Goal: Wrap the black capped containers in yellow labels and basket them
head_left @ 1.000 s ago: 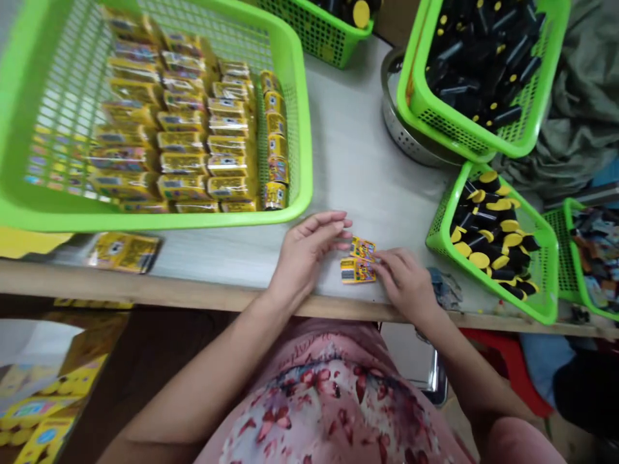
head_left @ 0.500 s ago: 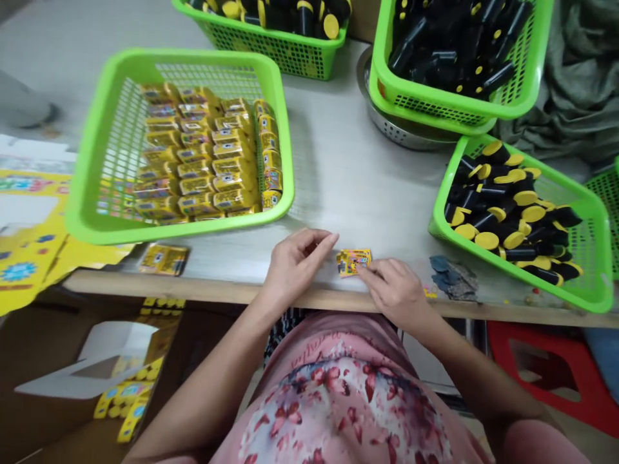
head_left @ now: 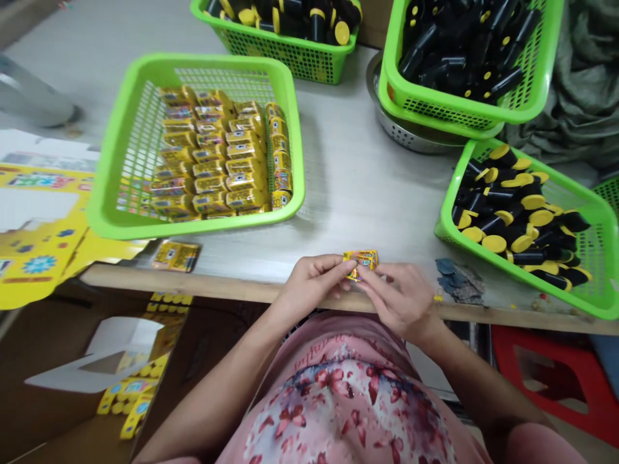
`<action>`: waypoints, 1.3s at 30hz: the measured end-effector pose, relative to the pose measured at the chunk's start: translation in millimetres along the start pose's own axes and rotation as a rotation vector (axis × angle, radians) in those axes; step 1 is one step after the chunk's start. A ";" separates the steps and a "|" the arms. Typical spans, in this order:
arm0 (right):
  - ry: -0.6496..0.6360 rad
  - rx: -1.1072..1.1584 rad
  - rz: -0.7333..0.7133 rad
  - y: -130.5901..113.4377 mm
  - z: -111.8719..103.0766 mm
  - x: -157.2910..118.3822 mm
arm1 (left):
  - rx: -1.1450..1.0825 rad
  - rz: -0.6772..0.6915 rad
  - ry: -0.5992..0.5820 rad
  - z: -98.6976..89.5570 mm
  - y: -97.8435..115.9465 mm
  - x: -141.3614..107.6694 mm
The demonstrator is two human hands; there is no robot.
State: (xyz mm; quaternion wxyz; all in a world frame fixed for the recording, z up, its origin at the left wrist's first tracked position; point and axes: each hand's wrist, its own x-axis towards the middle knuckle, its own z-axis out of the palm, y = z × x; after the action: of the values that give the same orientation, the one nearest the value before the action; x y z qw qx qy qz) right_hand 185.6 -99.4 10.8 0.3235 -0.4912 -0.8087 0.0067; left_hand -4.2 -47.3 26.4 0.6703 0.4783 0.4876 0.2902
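At the near edge of the worktop, my left hand and right hand are clamped on a small yellow printed piece, thumbs close together, probably to steady it from both sides.

Worktop: pale, wooden front edge
Landmark: packet basket
Left of it: yellow printed card
In front: flat packet
Behind: rear basket
Right: metal colander, front-right basket, grey scrap

Both the left hand and the right hand touch a small yellow packet near the table's front edge; a green basket of yellow packs stands to the left.
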 end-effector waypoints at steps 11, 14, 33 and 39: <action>-0.059 0.837 0.734 13.7 25.1 30.2 | -0.151 -0.070 0.047 2.2 -0.5 12.3; -0.020 0.651 0.606 13.7 10.9 30.7 | -0.249 -0.132 -0.014 7.8 1.2 17.7; -0.620 -0.917 -0.121 147.0 -112.7 73.2 | -0.360 -0.037 -0.012 5.8 -3.0 40.2; -0.567 -0.933 -0.087 168.2 -107.6 72.9 | -0.440 -0.003 0.017 3.1 -6.8 39.4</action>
State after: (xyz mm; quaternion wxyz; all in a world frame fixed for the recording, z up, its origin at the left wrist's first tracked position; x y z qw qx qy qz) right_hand 353.1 12.8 78.3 -0.1594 -0.5275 -0.8009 -0.2342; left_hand 12.2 -17.2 5.4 0.7547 0.3174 0.4187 0.3928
